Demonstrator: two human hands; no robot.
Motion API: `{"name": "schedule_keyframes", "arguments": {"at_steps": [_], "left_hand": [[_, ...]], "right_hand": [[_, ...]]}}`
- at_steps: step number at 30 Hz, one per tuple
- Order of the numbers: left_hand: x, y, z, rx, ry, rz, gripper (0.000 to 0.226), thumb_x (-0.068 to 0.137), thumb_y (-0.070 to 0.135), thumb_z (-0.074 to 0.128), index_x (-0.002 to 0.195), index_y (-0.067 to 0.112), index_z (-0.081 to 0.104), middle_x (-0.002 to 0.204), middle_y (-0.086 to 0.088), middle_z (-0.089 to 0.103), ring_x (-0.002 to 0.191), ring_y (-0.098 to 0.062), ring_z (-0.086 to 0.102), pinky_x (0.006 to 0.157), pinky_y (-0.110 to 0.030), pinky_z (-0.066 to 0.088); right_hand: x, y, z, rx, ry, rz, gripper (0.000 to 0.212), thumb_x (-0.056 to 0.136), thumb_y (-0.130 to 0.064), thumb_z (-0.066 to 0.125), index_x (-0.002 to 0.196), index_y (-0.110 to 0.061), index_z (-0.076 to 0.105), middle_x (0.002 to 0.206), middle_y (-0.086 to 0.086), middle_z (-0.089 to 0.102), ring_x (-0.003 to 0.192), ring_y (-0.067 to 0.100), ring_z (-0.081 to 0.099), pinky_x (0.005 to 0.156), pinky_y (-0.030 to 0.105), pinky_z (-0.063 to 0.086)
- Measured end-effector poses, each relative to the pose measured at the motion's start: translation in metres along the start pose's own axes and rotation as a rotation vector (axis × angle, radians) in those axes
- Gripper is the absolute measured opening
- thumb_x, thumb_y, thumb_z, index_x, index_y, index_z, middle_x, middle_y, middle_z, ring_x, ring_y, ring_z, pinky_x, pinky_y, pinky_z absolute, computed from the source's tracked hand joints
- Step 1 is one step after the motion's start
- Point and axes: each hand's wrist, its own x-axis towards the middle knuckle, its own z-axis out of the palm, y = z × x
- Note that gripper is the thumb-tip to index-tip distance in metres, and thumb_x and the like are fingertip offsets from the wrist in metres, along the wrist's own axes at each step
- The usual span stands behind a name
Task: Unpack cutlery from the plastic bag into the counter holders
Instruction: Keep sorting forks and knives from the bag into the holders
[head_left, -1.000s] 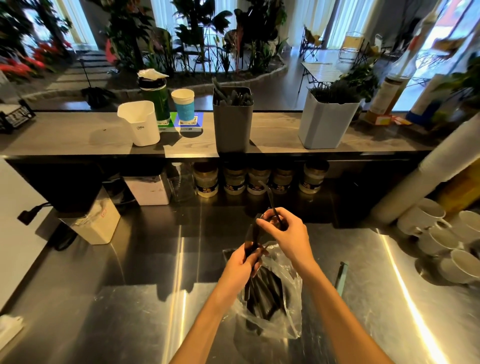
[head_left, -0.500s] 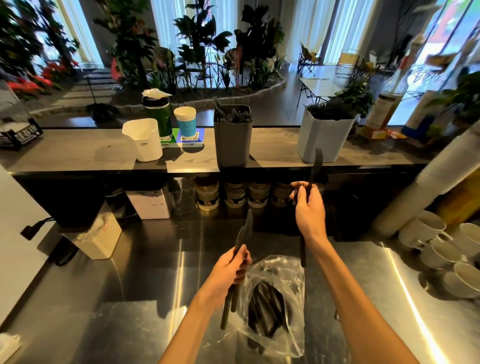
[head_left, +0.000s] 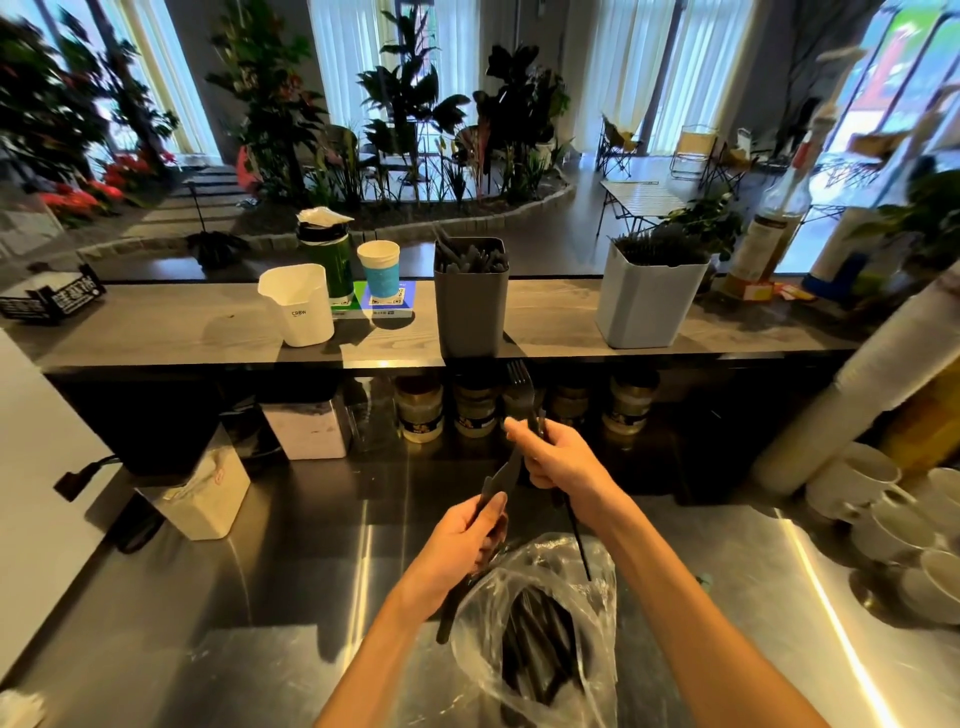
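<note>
Across the near half of the scene runs a steel worktop (head_left: 260, 649), and beyond it a grey wooden counter shelf (head_left: 156, 327) spans the width from left to right. On that shelf, right of centre, stands a pale grey holder (head_left: 644, 306) bristling with dark cutlery; at the centre stands a dark grey holder (head_left: 470, 306), also filled with dark pieces. Left of it sit a white jug (head_left: 298, 306), a green canister (head_left: 324, 260) and a blue paper cup (head_left: 379, 270). Jars (head_left: 420, 410) line the recess under the shelf. At the far right of the worktop, white cups (head_left: 852, 478) are grouped beside a long stack of cups lying tilted (head_left: 857, 389).

Near the bottom centre, a clear plastic bag (head_left: 540, 623) lies on the worktop with black cutlery still inside it. Above its left edge the left hand (head_left: 457, 551) is curled round black knives (head_left: 496, 480), their blades pointing up and far. Just beyond, and close to those blades, the right hand (head_left: 561, 457) grips a black fork (head_left: 522, 389) with tines upward, reaching just under the shelf edge below the dark grey holder; a thin black handle (head_left: 576, 540) hangs from this hand down to the bag's mouth.
</note>
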Motion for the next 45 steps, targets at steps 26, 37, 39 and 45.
{"name": "schedule_keyframes", "arguments": {"at_steps": [26,37,39,45], "left_hand": [[0.062,0.140,-0.046,0.272,-0.166,0.234,0.017,0.105,0.023,0.049,0.119,0.016,0.054,0.075,0.016,0.060,0.065,0.003,0.055,0.063,-0.016,0.044],[0.125,0.292,-0.080,0.405,0.271,0.714,0.024,0.083,0.007,0.078,0.098,0.026,0.076,0.094,0.000,0.073,0.091,-0.016,0.070,0.087,-0.035,0.059],[0.134,0.314,-0.082,0.355,0.227,0.730,0.028,0.085,-0.014,0.065,0.105,0.003,0.073,0.097,-0.018,0.073,0.086,-0.020,0.074,0.079,-0.027,0.060],[0.164,0.337,-0.091,0.290,0.235,0.737,0.023,0.091,-0.019,0.050,0.106,-0.016,0.067,0.077,-0.020,0.072,0.063,-0.014,0.074,0.062,-0.018,0.057]], "right_hand": [[0.044,-0.120,-0.018,-0.453,-0.003,-0.347,0.009,0.083,-0.032,0.081,0.091,-0.034,0.077,0.092,-0.015,0.077,0.091,-0.004,0.069,0.090,0.029,0.056],[0.102,-0.249,-0.026,-0.481,0.244,-0.905,0.014,0.084,-0.015,0.080,0.097,-0.010,0.079,0.091,-0.003,0.078,0.086,-0.005,0.070,0.078,0.009,0.051],[0.113,-0.264,-0.025,-0.516,0.284,-0.971,0.014,0.086,-0.014,0.079,0.099,-0.009,0.078,0.090,-0.003,0.077,0.086,-0.004,0.070,0.077,0.009,0.051],[0.147,-0.275,-0.022,-0.589,0.347,-1.030,0.012,0.086,-0.009,0.078,0.098,-0.008,0.077,0.090,-0.002,0.076,0.084,0.001,0.071,0.079,0.015,0.056]]}}
